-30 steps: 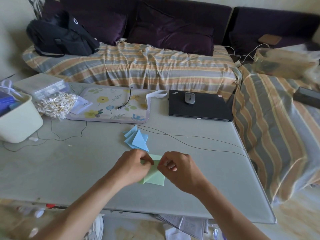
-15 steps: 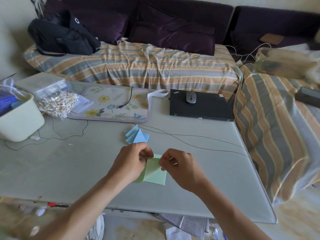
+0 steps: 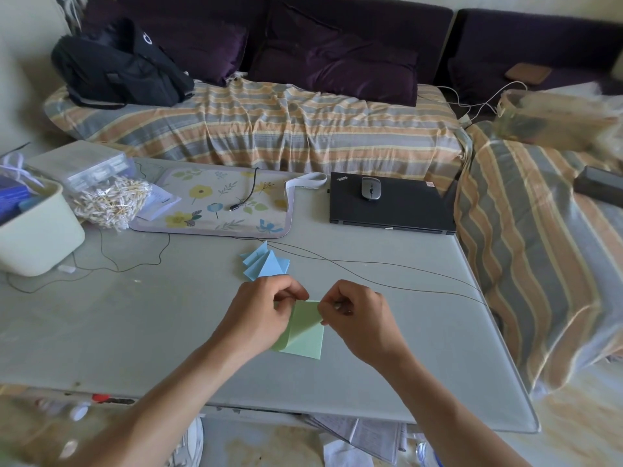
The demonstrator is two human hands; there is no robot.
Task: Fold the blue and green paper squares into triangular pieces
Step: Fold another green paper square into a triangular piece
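- Green paper (image 3: pixel 305 335) lies on the grey tabletop (image 3: pixel 135 332), one flap curled up, between my hands.
- My left hand (image 3: pixel 259 315) has its grip pinching the paper's top left corner.
- My right hand (image 3: pixel 357 318) pinches the top right edge.
- Folded blue pieces (image 3: pixel 264 262) sit just beyond, near the black cable (image 3: pixel 371 264).

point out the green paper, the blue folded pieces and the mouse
green paper (image 3: pixel 305 335), head view, on its flat lower face
blue folded pieces (image 3: pixel 266 264), head view, on the front triangle
mouse (image 3: pixel 371 188), head view, on its grey top
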